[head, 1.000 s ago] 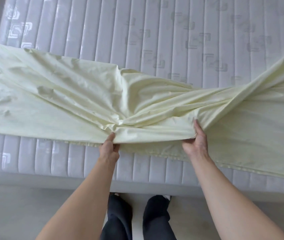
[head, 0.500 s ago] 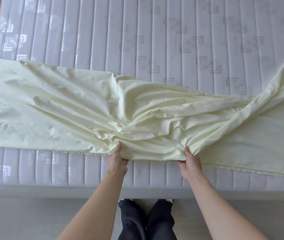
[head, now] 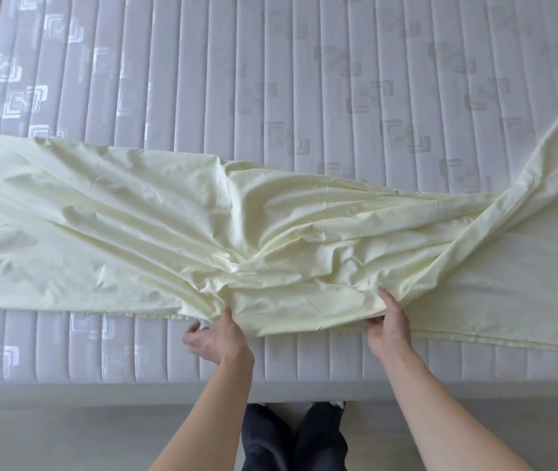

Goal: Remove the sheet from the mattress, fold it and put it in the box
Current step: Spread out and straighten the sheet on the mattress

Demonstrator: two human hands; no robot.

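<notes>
A pale yellow sheet (head: pixel 128 229) lies across the near half of the grey quilted mattress (head: pixel 271 79), folded into a wide band and bunched in wrinkles at its middle. Its right part runs off the frame, with one layer crossing up to the far right. My left hand (head: pixel 218 336) pinches the near edge of the sheet between thumb and fingers. My right hand (head: pixel 389 326) grips the same edge a little to the right, thumb on top. No box is in view.
The mattress's near edge (head: pixel 101 385) runs across the lower frame, with pale floor (head: pixel 50 440) below it. The person's dark trouser legs (head: pixel 291 440) stand close to the mattress between my forearms.
Both hands have drawn the sheet's near edge toward the mattress's near edge and shifted slightly right. The bunched folds at the middle have tightened, and the far fold line sits lower on the mattress.
</notes>
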